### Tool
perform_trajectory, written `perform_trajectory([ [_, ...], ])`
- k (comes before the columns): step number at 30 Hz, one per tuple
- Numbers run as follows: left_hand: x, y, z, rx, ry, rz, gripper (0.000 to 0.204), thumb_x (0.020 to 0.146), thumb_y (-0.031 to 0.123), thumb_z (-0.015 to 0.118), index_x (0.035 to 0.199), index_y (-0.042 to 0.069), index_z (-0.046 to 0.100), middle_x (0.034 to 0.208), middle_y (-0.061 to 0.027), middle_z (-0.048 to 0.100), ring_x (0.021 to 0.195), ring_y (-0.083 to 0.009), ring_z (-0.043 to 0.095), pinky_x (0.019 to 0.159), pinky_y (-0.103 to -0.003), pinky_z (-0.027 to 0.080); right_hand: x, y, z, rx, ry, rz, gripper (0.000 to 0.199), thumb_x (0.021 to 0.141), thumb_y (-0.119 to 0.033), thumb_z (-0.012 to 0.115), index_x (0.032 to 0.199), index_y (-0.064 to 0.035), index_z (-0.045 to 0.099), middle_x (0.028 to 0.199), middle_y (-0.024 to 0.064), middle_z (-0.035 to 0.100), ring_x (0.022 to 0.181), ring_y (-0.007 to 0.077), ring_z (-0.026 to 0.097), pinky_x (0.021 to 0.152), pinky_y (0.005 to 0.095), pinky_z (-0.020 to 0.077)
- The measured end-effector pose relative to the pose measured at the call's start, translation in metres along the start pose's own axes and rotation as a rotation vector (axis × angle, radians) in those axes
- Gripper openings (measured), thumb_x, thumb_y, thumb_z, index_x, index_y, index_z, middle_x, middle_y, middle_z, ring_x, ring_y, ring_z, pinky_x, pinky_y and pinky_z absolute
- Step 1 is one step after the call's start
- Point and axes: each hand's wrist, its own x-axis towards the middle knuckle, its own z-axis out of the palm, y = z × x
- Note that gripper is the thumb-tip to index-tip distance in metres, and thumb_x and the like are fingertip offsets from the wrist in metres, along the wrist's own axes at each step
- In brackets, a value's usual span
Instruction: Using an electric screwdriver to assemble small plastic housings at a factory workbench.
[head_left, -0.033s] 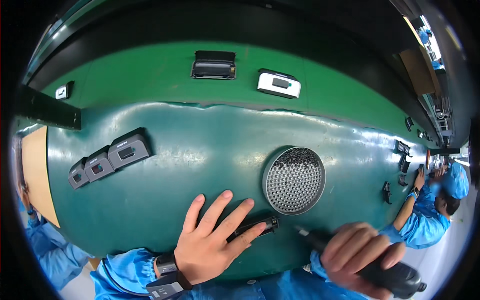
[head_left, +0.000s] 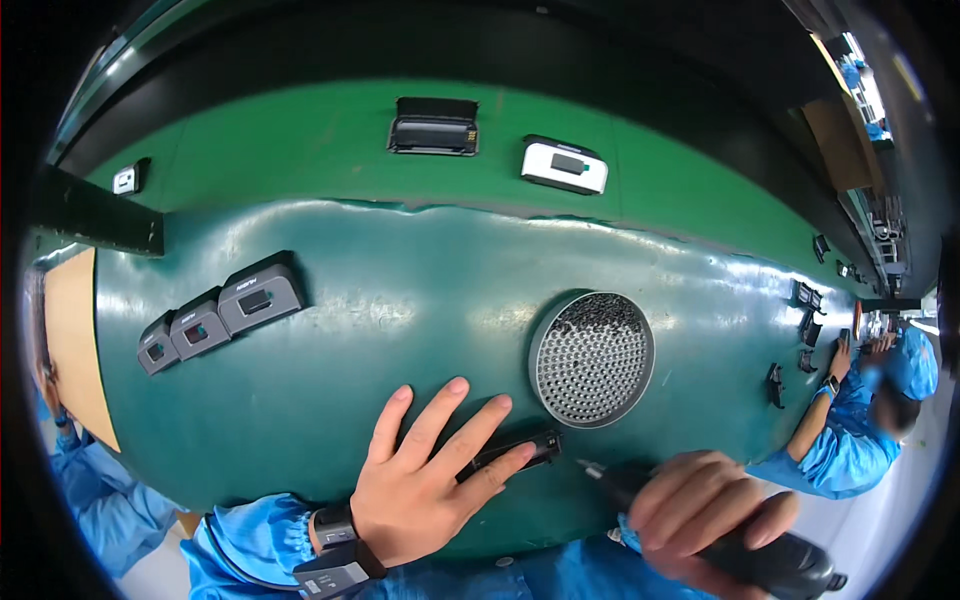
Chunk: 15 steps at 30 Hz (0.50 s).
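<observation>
A long black plastic part (head_left: 540, 447) lies on the table under my left hand (head_left: 428, 490). My thumb is laid across it and holds it against the table. The other fingers are stretched and spread, and they hide much of the part. My right hand (head_left: 705, 520) is closed around a black electric screwdriver (head_left: 775, 560). Its bit tilts toward the right end of the part, a short gap away. Just beyond the part stands a round metal screw tray (head_left: 592, 412), its plate full of small holes, with dark screws heaped at the far side.
Grey-and-black housings (head_left: 258, 300) stand in a row at the left. On the green strip behind are a black open housing (head_left: 433, 128) and a white-fronted one (head_left: 565, 166). Black pieces (head_left: 776, 385) lie at the right, near a co-worker in blue (head_left: 850, 450).
My right hand and the screwdriver have shifted slightly left, so the bit is nearer the black plastic part. My left hand keeps its place on it.
</observation>
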Motion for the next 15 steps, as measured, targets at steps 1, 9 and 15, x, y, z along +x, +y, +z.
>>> perform_trajectory([
  [1, -0.002, 0.000, 0.000, -0.003, 0.002, -0.007, 0.046, 0.079, 0.032, 0.080, 0.125, 0.034, 0.073, 0.150, -0.0039, 0.051, 0.142, -0.0358, 0.040, 0.117, -0.060, 0.024, -0.001, 0.002, 0.006, 0.003, -0.004, 0.007, 0.057, 0.094, -0.058, 0.067, 0.116, -0.0087, 0.050, 0.070, 0.0079, 0.058, 0.051, 0.0180, 0.058, 0.044, 0.0357, 0.0536],
  [9, -0.009, -0.005, 0.003, 0.012, 0.045, -0.027, 0.038, 0.082, 0.031, 0.076, 0.120, 0.036, 0.076, 0.147, -0.0014, 0.055, 0.141, -0.0335, 0.043, 0.117, -0.058, 0.025, -0.006, 0.009, 0.016, 0.010, -0.150, 0.121, 0.063, 0.093, -0.057, 0.069, 0.121, -0.0036, 0.049, 0.075, 0.0145, 0.058, 0.054, 0.0241, 0.056, 0.049, 0.0398, 0.0496],
  [15, -0.010, -0.008, 0.008, -0.006, 0.047, -0.029, 0.037, 0.083, 0.031, 0.076, 0.120, 0.036, 0.076, 0.147, -0.0010, 0.055, 0.141, -0.0332, 0.043, 0.117, -0.057, 0.026, -0.008, 0.013, 0.016, -0.025, -0.189, 0.143, 0.064, 0.093, -0.056, 0.069, 0.122, -0.0036, 0.049, 0.076, 0.0150, 0.058, 0.055, 0.0241, 0.057, 0.049, 0.0399, 0.0488],
])
